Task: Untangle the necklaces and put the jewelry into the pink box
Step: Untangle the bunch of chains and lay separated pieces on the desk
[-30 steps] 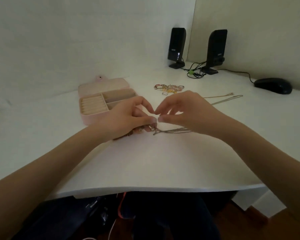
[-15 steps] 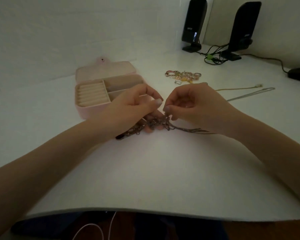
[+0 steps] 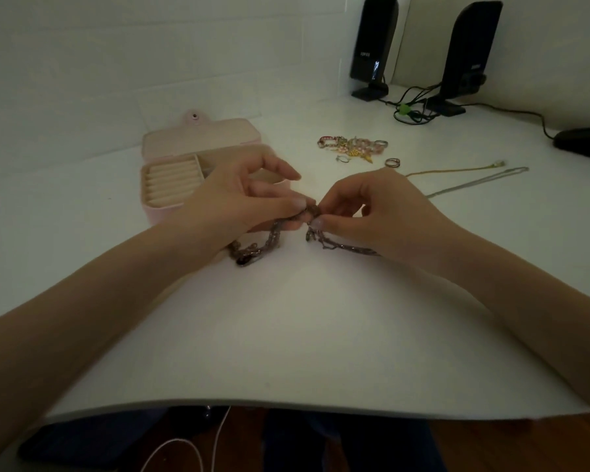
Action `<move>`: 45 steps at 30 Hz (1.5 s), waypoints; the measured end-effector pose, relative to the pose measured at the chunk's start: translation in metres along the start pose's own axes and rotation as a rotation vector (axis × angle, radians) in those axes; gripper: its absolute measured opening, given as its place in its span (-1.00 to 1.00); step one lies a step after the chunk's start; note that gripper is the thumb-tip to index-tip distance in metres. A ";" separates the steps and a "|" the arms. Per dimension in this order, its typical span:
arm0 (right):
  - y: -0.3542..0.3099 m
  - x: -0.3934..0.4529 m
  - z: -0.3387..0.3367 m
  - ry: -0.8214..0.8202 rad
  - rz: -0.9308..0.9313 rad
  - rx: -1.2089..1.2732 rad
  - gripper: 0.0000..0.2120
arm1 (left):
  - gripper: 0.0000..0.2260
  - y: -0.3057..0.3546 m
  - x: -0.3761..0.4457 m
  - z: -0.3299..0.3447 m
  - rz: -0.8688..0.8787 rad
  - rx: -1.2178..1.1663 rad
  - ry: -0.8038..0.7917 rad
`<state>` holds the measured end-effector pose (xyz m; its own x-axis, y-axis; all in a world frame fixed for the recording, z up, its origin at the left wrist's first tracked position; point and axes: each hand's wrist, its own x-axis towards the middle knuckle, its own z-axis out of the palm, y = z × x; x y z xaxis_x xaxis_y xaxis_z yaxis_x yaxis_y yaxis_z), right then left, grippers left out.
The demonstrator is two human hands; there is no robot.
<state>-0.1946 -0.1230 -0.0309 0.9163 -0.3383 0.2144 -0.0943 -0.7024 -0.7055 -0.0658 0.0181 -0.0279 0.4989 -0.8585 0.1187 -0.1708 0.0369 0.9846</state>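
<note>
Where the pink box [image 3: 184,172] stands open on the white desk [image 3: 286,335] at the left, its lid lies back and its ribbed ring slots hold nothing visible; the left hand [image 3: 239,202] hides its right compartments. That hand pinches the tangled necklaces [image 3: 273,233], dark linked chains held just above the desk between both hands, loose ends trailing down either side. The right hand [image 3: 372,212] pinches the same knot. Farther right lie a heap of rings [image 3: 353,148] and two thin chains [image 3: 470,177], too small to tell apart.
</note>
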 end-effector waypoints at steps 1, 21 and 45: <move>0.000 0.000 0.000 -0.001 -0.011 -0.002 -0.94 | -0.70 0.000 0.000 0.000 0.002 0.027 0.005; -0.001 0.004 -0.003 -0.027 0.264 0.524 -0.88 | -0.84 -0.003 -0.003 0.009 0.015 0.290 0.015; -0.001 0.012 0.001 -0.187 0.365 0.809 -0.68 | -0.83 -0.003 -0.003 0.010 -0.001 0.337 -0.001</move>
<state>-0.1830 -0.1261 -0.0282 0.9381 -0.2966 -0.1787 -0.1533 0.1070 -0.9824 -0.0753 0.0157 -0.0328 0.4986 -0.8589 0.1171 -0.4417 -0.1354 0.8869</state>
